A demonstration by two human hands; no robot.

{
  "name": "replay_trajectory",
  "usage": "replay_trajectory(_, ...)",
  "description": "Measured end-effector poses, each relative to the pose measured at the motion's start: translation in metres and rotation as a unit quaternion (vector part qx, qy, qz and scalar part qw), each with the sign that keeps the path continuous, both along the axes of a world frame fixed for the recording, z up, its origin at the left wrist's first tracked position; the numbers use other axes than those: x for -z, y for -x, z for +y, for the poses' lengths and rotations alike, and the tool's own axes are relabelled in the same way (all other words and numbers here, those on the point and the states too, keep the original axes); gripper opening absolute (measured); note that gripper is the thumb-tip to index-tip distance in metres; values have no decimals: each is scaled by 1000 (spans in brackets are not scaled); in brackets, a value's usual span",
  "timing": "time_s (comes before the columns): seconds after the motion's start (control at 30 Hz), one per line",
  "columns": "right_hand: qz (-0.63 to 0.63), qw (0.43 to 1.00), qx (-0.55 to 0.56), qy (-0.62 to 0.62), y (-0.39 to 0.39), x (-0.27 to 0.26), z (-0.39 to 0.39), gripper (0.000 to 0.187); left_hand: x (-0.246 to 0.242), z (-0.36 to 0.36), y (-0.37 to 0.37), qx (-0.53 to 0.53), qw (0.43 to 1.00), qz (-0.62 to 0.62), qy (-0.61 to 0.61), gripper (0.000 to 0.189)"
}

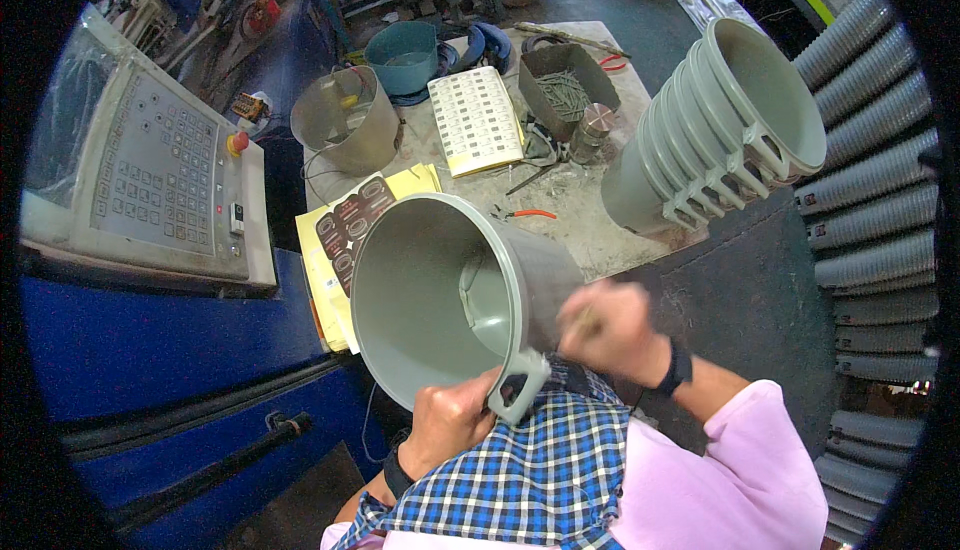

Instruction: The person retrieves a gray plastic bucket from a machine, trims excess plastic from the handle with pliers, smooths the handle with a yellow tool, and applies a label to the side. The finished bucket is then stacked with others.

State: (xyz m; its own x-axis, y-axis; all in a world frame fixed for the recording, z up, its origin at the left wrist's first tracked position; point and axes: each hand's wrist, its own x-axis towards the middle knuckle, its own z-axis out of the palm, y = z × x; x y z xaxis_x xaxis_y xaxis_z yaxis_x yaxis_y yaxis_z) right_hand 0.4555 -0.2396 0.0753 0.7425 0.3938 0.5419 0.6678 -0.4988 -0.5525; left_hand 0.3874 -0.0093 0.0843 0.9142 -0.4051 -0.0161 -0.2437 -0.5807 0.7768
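Observation:
A large grey-green plastic bucket [420, 302] lies tilted before me, its mouth facing me and its body over the near edge of the table. My left hand [454, 411] grips its rim beside the moulded handle lug [521, 385]. Close to the bucket's right outer wall is my right hand [607, 332], curled around a small tan object [589, 322]; motion blur hides what it is. A pale curled flap or patch [474, 291] shows inside the bucket.
Nested grey-green buckets [705, 122] lean at the table's [630, 257] right. On the table are orange-handled pliers [532, 213], a sticker sheet [476, 118], a metal box of rods [566, 92] and a round bin [345, 122]. A machine control panel [161, 167] stands left; more stacked buckets [874, 182] line the right.

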Motion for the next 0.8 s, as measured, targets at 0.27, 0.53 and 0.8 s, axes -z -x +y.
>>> replay_trajectory(0.27, 342, 933, -79, -75, -8, -16, -35, 21, 1, 2, 8, 9, 999, -40, -28, 42)
replay_trajectory(0.53, 664, 689, -230, -176, 15, -15, -15, 35, -1, 1, 9, 22, 999, -26, -20, 41)
replay_trajectory(0.8, 515, 781, -329, -130, 17, -10, -21, 54, -7, 2, 12, 32, 998, -49, -14, 40)
